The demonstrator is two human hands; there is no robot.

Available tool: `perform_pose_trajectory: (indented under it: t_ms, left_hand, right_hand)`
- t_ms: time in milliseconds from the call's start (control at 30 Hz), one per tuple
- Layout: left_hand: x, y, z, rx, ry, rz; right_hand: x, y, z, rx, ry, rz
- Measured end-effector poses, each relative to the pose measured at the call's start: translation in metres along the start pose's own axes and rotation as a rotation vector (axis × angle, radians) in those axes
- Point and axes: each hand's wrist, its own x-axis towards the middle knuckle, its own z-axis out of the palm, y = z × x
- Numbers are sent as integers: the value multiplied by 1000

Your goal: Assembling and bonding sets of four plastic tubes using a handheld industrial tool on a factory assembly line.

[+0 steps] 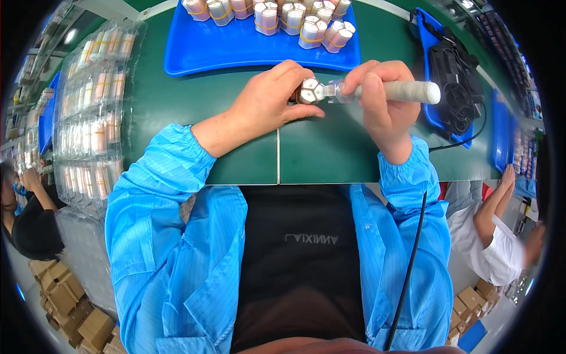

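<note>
Above the near edge of the green table, my left hand [268, 97] is closed around a small bundle of white-ended tubes [311, 91], their round ends turned up toward me. My right hand [386, 97] grips a hand tool with a thick, pale, wrapped handle [413, 91] and a rounded white end. A clear piece [336, 91] sits at its front, and the tip meets or nearly meets the bundle's right side; I cannot tell which. The tool's exact kind does not show. Beyond my hands, a blue tray [212, 53] holds several similar tube bundles [312, 32] tied with yellow bands.
Clear plastic trays [88, 138] filled with tubes stand along the left. At the right, another blue tray [433, 112] carries a black bag or case [454, 76] with a cable. Co-workers sit at both sides, one in a white top [486, 245]. Cardboard boxes [65, 289] lie below.
</note>
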Motion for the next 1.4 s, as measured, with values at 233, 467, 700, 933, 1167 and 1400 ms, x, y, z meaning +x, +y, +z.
perform_pose_trajectory:
  t_ms: [233,467,700,933,1167,1400]
  left_hand:
    - [-1,1,-1,-8,-15,-19]
    - [-1,2,-2,0,-22,-33]
    - [-1,2,0,-15,-10,-31]
    - [1,-3,-2,22,-14,24]
    - [0,4,-3,-112,-11,-74]
    - [0,-3,-1,-128,-18,-7]
  right_hand:
    - [2,5,7,-8,27,19]
    - [3,5,10,-92,12,101]
    - [-2,10,11,-163,10,68]
    - [11,-5,-5,83,229,136]
    - [12,7,-16,-37,207,230]
    - [7,0,-4,41,124,70]
